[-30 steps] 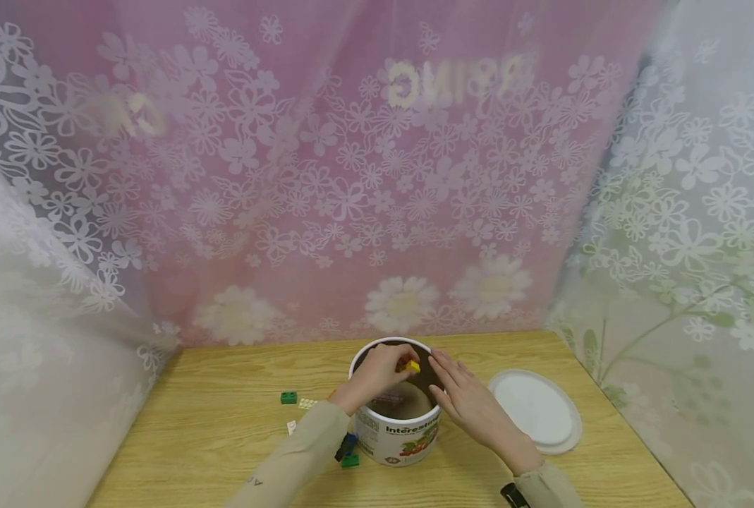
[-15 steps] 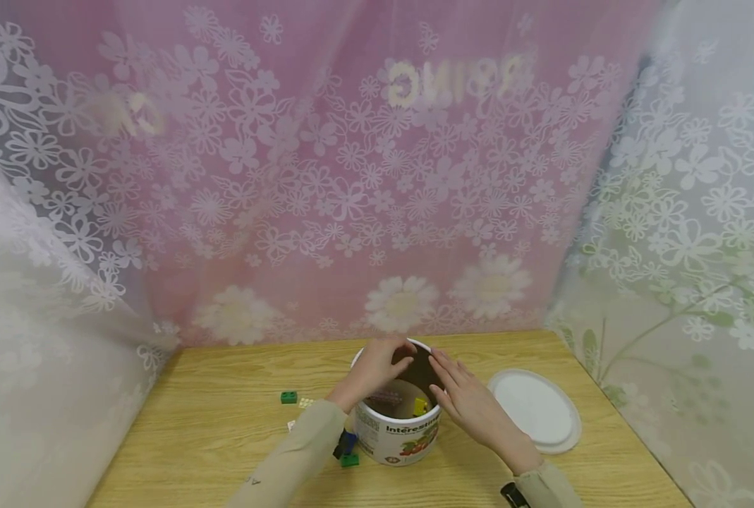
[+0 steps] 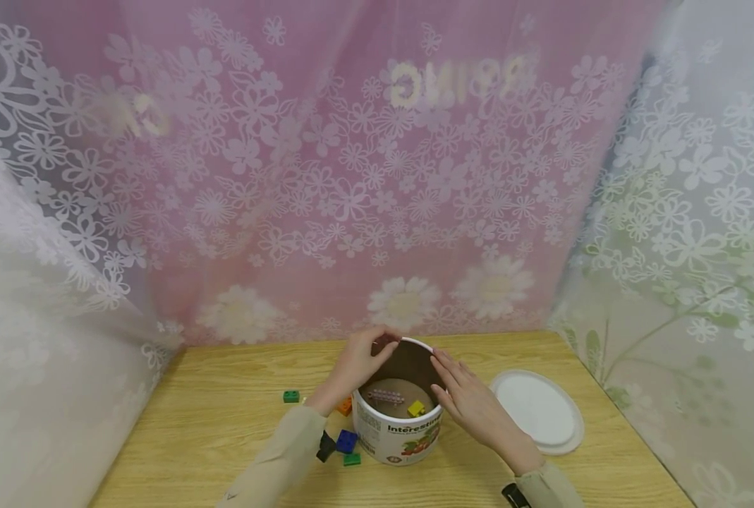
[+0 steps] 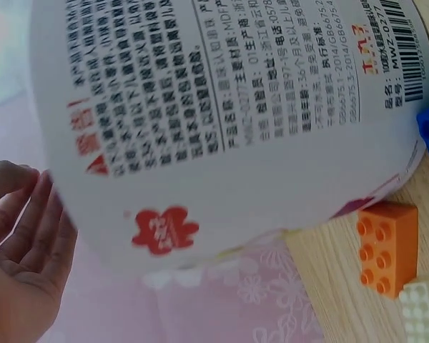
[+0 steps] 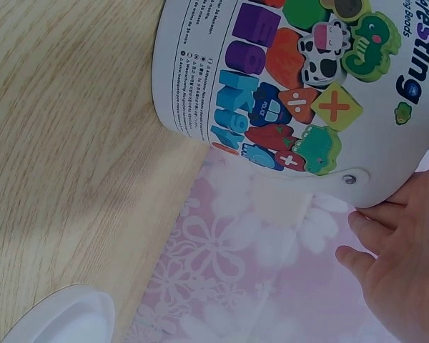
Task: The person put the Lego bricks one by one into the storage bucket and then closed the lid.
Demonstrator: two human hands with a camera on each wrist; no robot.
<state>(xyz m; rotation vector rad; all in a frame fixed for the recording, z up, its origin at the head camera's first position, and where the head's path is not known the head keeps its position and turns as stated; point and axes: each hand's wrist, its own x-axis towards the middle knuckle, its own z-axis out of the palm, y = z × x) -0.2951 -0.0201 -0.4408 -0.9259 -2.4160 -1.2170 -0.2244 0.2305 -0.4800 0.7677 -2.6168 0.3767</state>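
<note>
A white round bucket [image 3: 377, 436] with printed sides stands on the wooden table, its top uncovered. My left hand [image 3: 356, 360] is over its left rear rim, fingers loosely bent and holding nothing; in the left wrist view that hand [image 4: 28, 250] shows beside the bucket wall [image 4: 257, 186]. My right hand [image 3: 472, 406] rests on the right rim with fingers extended; the right wrist view has the hand [image 5: 404, 246] against the bucket's upper edge. Inside lie a yellow toy brick [image 3: 417, 408] and a pale purple studded strip [image 3: 386, 396].
Left of the bucket lie an orange brick [image 4: 390, 246], a blue brick [image 3: 346, 442], two green bricks [image 3: 290, 396] and a cream studded piece [image 4: 420, 311]. The white lid [image 3: 535, 410] lies to the right. Flowered curtains [image 3: 377, 176] enclose the back and sides.
My left hand let the yellow brick drop into the bucket, then drew back up and left to the rim. My right hand has stayed at the right rim.
</note>
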